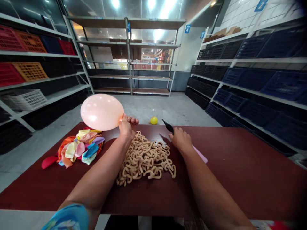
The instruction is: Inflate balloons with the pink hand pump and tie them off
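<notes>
While the hands [127, 127] hold a pink balloon [102, 112] and a black nozzle [169, 126], curled pieces [148, 156] lie between them

A blue sign [261, 5] at the top of the right-hand rack [271, 59] bears a white character that looks like a 2, though its edge is cut by the frame. Similar blue plates with white marks stand on the pale back wall [185, 48], near the far end of that rack [202, 34] and on the middle upright of the back rack [131, 76], their characters too small to tell. Small blue-and-white labels [153, 19] line the back rack's shelf edges, their print illegible.
</notes>
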{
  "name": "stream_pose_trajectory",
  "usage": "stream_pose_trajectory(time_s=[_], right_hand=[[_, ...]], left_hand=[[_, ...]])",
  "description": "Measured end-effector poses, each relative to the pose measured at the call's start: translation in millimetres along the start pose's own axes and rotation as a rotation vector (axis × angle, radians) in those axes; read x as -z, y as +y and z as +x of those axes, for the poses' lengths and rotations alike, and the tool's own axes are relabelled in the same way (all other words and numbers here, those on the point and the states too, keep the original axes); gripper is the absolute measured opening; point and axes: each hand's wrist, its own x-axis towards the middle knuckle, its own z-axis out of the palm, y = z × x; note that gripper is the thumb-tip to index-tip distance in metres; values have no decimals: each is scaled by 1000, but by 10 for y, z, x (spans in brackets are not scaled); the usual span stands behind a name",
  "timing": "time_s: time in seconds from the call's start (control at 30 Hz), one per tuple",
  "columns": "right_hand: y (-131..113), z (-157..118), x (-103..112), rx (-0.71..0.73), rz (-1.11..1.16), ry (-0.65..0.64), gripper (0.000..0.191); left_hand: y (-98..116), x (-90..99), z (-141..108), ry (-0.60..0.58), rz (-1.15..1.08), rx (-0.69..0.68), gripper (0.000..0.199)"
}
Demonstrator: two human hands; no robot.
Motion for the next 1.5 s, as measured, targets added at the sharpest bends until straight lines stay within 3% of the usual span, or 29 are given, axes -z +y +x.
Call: stream_pose_trajectory(time_s=[0.1,0.23,0.37,0.47,0.57,0.7,0.77,0.87,0.97,1.13,1.33,1.5], right_hand=[[105,51,-106,-37,-7,-138,42],[107,49,-153,-36,-14,-161,51],[52,34,-128,-58,-4,-83,57],[-18,22,-101,-28,31,67,48],[-132,-7,-66,273,168,186,31],[-317,-105,-32,829,452,59,19],[-390,-157,-36,962,562,-27,15],[-448,-193,-65,1051,670,-90,12],[-447,-175,-85,1092,745,-133,8],[-418,-154,-67,979,910,-159,8],[-477,-192,-71,1105,812,-176,5],[-463,-215,-44,922,970,-152,7]], left_hand=[[-32,-49,-86,-45,-12,6,39],[64,-144,-211,-70,-36,16,41],[286,-275,-312,-88,-12,38,43],[383,-295,-318,-81,12,46,43],[387,-157,-253,-44,32,69,43],[289,208,-165,-17,57,-3,42],[217,385,-138,-18,88,-52,43],[118,547,-117,-70,163,-67,46],[59,580,-128,-152,203,-64,47],[46,548,-178,-185,229,-34,48],[64,517,-209,-181,236,0,44],[82,480,-260,-190,261,40,45]])
